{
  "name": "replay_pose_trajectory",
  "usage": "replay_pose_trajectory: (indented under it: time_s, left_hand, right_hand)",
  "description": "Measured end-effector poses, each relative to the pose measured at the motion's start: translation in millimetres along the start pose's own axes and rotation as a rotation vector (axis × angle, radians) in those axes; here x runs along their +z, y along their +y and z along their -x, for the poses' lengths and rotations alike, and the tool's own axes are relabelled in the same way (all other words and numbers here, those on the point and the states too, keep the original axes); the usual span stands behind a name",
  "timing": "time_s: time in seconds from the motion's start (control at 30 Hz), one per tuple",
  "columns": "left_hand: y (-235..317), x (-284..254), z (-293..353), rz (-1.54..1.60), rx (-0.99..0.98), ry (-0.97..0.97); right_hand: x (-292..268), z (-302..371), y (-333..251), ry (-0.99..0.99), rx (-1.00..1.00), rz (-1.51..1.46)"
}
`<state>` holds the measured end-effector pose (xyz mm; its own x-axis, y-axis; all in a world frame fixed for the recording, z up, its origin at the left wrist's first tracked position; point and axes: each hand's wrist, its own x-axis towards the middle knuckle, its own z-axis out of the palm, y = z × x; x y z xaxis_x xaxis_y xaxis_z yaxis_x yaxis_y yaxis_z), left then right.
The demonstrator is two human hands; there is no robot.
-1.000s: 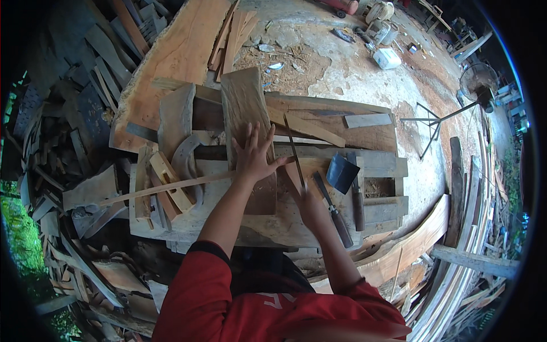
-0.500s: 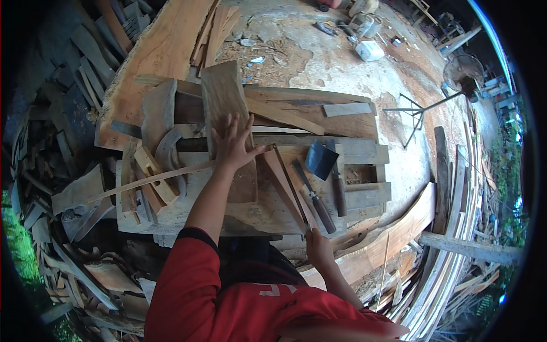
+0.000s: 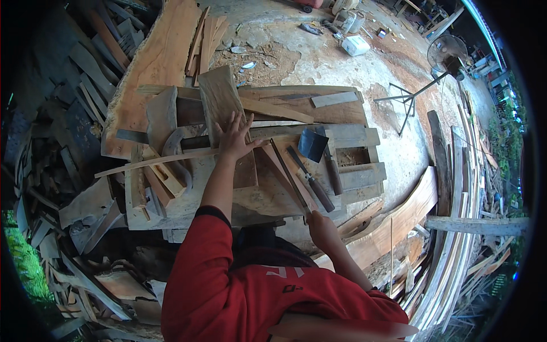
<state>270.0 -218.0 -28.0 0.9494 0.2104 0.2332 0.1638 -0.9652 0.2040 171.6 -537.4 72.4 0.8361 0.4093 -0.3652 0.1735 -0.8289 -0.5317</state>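
Flatly, the left hand [image 3: 236, 138] is spread with fingers apart and pressed palm-down on the long pale brown wooden plank [image 3: 228, 122], which lies lengthwise on the rough wooden worktop [image 3: 188, 205], its far end reaching past the far edge of that surface. The right hand [image 3: 322, 229] is held at the near edge of the worktop, closed around the near end of a thin dark metal rod [image 3: 289, 176] that runs slantwise away across the boards; exactly how tightly it is gripped cannot be told. Just right of the rod, a dark-handled chisel-like tool [image 3: 312, 183] is laid along the same slant, and a second long-handled tool [image 3: 333, 171] is seen beside it. A dark blue-grey metal scoop-shaped blade [image 3: 313, 144] rests at their far ends. To the left of the plank, a curved grey wooden piece [image 3: 174, 149] and a thin pale wooden strip [image 3: 154, 162] are laid across short offcuts. Farther off, a broad orange-brown slab of timber [image 3: 156, 62] is spread on the ground at far left, a white plastic container [image 3: 355, 45] stands on the concrete, and a standing fan [image 3: 444, 57] is set at far right.
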Motion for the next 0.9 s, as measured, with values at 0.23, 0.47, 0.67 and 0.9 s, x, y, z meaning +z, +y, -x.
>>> replay_pose_trajectory:
  time_s: [0.23, 0.47, 0.67, 0.9]
  left_hand:
    - [-5, 0, 3, 0.062, -0.081, -0.026]
    - [-4, 5, 2, 0.137, -0.059, 0.016]
    - [-7, 7, 4, 0.181, -0.031, 0.063]
    - [-5, 3, -2, 0.118, -0.028, 0.023]
  right_hand:
    - [-50, -21, 0, -0.216, -0.338, 0.097]
    - [-175, -114, -55, -0.841, 0.206, -0.302]
    - [-202, -141, -93, -0.839, 0.136, 0.061]
    - [-236, -202, -94, -1.004, 0.243, 0.058]
